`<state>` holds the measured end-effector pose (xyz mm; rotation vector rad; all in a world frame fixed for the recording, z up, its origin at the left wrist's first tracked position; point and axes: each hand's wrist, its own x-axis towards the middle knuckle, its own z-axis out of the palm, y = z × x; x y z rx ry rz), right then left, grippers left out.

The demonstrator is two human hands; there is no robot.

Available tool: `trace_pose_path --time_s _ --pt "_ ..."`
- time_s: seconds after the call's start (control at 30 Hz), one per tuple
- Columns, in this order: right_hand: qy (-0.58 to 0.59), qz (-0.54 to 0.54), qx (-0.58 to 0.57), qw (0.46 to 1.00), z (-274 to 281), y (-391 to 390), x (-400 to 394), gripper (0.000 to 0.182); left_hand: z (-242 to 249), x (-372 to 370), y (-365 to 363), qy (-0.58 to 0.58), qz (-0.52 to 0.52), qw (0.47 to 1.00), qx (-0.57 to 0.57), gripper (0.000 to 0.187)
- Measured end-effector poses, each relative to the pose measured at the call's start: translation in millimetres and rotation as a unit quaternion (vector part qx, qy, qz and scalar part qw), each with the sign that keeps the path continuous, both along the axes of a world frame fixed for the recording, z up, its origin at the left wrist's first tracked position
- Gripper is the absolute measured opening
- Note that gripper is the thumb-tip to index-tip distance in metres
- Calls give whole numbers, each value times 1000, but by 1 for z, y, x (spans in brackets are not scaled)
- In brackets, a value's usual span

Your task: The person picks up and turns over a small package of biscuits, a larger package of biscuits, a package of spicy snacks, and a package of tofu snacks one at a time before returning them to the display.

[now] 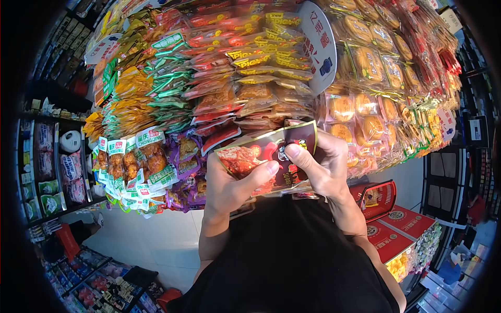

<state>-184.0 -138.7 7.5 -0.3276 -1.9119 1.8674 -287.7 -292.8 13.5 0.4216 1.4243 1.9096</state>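
A dark snack packet (284, 180) with a picture of red, sauced food is held between both hands, close to my chest. My left hand (229, 182) grips its left side, thumb lying across the printed front. On the right edge, my right hand (326, 164) is closed with the thumb pressed near the upper corner. The fingers behind the packet are hidden. Just beyond it are rows of red and yellow "spicy" snack packets (255, 62). Purple packets (185, 161) lie nearest my left hand, and clear-wrapped round cakes (342, 107) are nearest my right.
White-green Chongqing packets (141, 156) and orange packets (130, 86) fill the display's left side. A white sign (318, 47) stands among the goods. At lower right, a red basket (383, 201) sits by red boxes (396, 229). Shelves (57, 172) line the left, beyond the pale floor (151, 245).
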Motion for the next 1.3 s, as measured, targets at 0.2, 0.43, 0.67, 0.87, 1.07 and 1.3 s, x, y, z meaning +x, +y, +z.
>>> trace_pose_path --time_s 0.2,0.43,0.67,0.87,1.07,1.3 --pt "21 -30 37 999 0 -3 -1 13 4 0 3 -5 -9 1000 7 27" --pt "-56 18 -62 996 1 0 2 20 -1 4 4 3 17 1000 -21 24" --pt "-49 97 -47 993 0 8 2 33 -14 3 0 53 42 997 -29 18" --pt "-88 104 -50 989 2 14 6 38 -9 3 7 5 80 997 12 20" --pt "-91 30 -72 993 3 12 8 35 -12 2 3 5 27 1000 13 19" --pt "-112 48 -39 992 -1 15 8 35 -19 2 0 49 23 999 3 16"
